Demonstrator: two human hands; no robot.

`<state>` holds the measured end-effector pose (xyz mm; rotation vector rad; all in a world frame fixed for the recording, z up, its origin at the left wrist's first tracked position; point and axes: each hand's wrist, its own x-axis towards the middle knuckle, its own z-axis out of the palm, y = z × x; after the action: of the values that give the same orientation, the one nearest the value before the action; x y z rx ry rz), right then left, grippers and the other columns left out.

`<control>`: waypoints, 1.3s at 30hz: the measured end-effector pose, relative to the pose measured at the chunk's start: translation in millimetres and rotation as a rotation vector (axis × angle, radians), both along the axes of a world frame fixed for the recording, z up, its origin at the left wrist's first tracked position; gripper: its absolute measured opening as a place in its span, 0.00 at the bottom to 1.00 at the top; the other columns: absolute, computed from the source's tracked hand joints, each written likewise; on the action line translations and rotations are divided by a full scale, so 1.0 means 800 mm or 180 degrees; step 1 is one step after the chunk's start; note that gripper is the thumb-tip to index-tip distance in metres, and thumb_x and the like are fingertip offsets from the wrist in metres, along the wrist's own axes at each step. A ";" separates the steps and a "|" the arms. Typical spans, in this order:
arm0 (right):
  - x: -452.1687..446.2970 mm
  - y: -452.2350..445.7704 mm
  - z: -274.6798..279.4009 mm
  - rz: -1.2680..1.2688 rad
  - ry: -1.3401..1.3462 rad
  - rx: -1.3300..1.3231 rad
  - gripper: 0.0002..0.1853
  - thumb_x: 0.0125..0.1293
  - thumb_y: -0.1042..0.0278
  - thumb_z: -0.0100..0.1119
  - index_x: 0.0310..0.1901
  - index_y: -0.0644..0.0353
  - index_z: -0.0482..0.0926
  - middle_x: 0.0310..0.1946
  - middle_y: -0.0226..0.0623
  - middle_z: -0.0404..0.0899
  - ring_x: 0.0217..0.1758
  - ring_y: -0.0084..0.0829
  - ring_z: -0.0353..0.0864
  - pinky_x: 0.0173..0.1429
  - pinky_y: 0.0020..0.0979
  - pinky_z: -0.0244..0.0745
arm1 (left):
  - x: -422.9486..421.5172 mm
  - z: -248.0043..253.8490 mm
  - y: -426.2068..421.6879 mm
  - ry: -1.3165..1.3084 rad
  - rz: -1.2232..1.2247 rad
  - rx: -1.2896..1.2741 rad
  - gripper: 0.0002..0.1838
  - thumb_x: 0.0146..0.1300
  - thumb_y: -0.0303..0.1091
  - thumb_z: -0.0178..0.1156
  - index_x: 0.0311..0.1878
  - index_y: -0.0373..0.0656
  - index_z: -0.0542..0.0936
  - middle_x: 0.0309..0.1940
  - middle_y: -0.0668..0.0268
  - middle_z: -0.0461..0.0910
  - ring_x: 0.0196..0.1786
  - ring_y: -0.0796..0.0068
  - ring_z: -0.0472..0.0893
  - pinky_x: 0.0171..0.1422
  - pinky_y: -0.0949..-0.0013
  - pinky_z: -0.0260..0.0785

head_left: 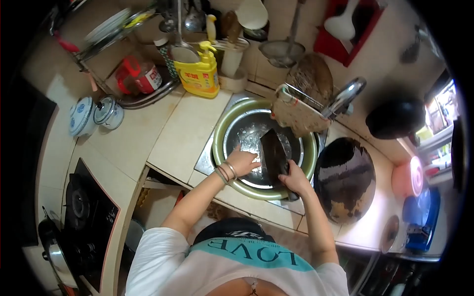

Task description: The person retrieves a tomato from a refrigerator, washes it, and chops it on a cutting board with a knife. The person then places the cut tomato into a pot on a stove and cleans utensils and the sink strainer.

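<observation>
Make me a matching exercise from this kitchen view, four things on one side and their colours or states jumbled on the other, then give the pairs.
Things:
1. cleaver
2. left hand
3. pump bottle
4. tub by the window

Matches:
A. yellow
B. gripped by the right hand
C. pink
D. bracelets around its wrist

Pairs: 1-B, 2-D, 3-A, 4-C.
</observation>
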<state>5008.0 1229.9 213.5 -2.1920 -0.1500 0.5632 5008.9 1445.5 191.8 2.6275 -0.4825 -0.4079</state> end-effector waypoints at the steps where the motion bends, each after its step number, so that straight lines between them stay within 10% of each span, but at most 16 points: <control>1: -0.002 0.001 0.032 0.0294 -0.0151 -0.0368 0.29 0.45 0.72 0.60 0.51 0.72 0.63 0.38 0.55 0.74 0.45 0.51 0.72 0.50 0.37 0.67 | -0.006 -0.007 0.017 -0.0091 0.0126 0.0170 0.19 0.60 0.48 0.47 0.41 0.43 0.77 0.35 0.59 0.78 0.45 0.62 0.75 0.64 0.50 0.47; 12: 0.042 0.140 0.376 0.1479 -0.3159 -0.2033 0.14 0.44 0.74 0.58 0.34 0.66 0.70 0.27 0.47 0.73 0.36 0.47 0.74 0.42 0.40 0.70 | -0.021 -0.042 0.047 -0.0768 -0.0119 0.0568 0.18 0.56 0.49 0.47 0.34 0.47 0.79 0.27 0.63 0.79 0.37 0.65 0.78 0.63 0.50 0.47; 20: 0.077 0.335 0.514 0.1283 -0.2822 -0.5225 0.10 0.49 0.69 0.56 0.34 0.61 0.78 0.34 0.38 0.78 0.39 0.36 0.77 0.39 0.34 0.71 | -0.022 -0.020 0.055 -0.0407 -0.0365 0.0341 0.18 0.58 0.48 0.45 0.35 0.46 0.79 0.30 0.61 0.79 0.39 0.64 0.77 0.64 0.53 0.48; 39: 0.292 0.362 0.426 0.2133 -0.4097 -0.5331 0.26 0.36 0.74 0.68 0.43 0.57 0.73 0.35 0.34 0.78 0.43 0.33 0.78 0.38 0.30 0.74 | -0.023 -0.012 0.065 -0.0462 -0.0505 0.0141 0.18 0.58 0.47 0.46 0.31 0.45 0.80 0.29 0.62 0.79 0.38 0.65 0.77 0.63 0.51 0.48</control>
<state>5241.5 1519.9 554.2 -3.7406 -1.5940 -0.9608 4990.8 1497.2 182.6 2.6828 -0.7409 -0.2804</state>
